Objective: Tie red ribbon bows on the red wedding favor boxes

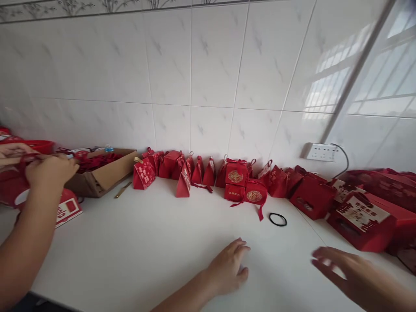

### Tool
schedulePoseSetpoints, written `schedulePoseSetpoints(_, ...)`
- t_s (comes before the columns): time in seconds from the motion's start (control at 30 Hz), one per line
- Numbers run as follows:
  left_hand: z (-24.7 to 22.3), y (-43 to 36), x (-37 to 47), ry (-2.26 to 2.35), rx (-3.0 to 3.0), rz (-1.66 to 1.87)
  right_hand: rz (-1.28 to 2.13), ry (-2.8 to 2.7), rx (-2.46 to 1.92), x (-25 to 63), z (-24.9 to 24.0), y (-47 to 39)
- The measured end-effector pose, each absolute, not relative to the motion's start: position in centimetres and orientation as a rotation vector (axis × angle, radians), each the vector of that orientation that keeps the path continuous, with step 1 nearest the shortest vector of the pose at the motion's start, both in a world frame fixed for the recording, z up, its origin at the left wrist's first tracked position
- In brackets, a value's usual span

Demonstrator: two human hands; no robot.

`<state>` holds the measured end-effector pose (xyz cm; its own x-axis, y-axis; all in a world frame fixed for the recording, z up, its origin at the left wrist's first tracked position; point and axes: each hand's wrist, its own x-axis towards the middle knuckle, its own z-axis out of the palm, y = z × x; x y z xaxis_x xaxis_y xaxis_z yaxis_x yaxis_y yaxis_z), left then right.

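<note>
Over the front middle of the white table [146, 242], my left hand [228, 267] has its fingers apart and holds nothing. My right hand [346, 266], slightly blurred, is at the lower right with thumb and fingers spread and nothing between them. Beyond and between the two hands lies a black elastic loop [277, 219]. A cluster of red boxes with gold print [235, 176] and red ribbon stands past my left hand. Nearest to my right hand is a large red gift box with a pale printed panel [364, 216].
Small red pouches [209, 171] line the tiled wall. A cardboard box [107, 173] of red material stands left, beside a gold-coloured strip [123, 190]. At far left another person's hands [52, 169] work above a red box [69, 209]. A power strip [321, 152] is on the wall.
</note>
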<state>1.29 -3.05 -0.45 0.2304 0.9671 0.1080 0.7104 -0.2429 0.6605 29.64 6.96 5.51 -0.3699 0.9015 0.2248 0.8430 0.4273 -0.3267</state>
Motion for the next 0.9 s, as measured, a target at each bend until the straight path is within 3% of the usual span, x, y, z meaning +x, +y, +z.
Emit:
schedulePoseSetpoints(0.13,-0.9,-2.1,-2.5,1.793,1.878,0.878,0.551,-2.448,-1.036,19.4,3.8,7.4)
schedulePoseSetpoints(0.27,-1.2,-1.2,-7.5,2.131,1.657,1.025,0.713,-2.274,-0.913,14.6,0.6,6.8)
schedulePoseSetpoints(0.47,-0.5,0.4,-13.1,2.492,1.341,1.150,0.811,-2.249,-0.927,14.5,-2.8,7.5)
schedulePoseSetpoints(0.9,0.4,4.1,-15.0,2.787,1.268,1.065,0.984,-2.318,-0.986,14.3,-1.2,7.3)
